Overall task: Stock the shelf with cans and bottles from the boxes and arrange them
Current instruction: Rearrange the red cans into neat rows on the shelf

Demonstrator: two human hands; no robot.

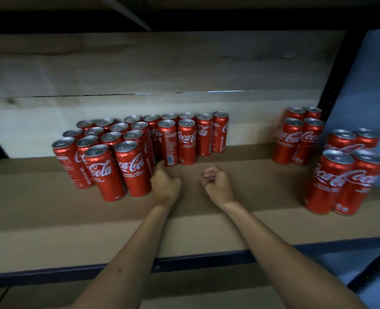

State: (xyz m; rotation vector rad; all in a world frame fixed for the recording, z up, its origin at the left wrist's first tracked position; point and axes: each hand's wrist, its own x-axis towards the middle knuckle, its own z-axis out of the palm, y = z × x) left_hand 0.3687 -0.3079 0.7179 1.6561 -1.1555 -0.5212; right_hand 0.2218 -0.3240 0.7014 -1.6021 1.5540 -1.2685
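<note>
Several tall red cola cans stand upright on the brown shelf board (51, 208). The largest cluster (131, 143) fills the left and middle. A smaller group (298, 139) stands at the right, and another group (345, 179) sits nearer the front right corner. My left hand (165, 183) lies on the board with curled fingers, one fingertip touching the base of a can (168, 142) in the big cluster. My right hand (218, 184) rests on the board beside it, fingers loosely curled, holding nothing.
The shelf's dark metal front rail (198, 260) runs below my forearms. A dark upright post (334, 85) stands at the right, with a blue surface (367, 90) beyond it. A pale back panel (140, 74) closes the rear. Another shelf lies overhead.
</note>
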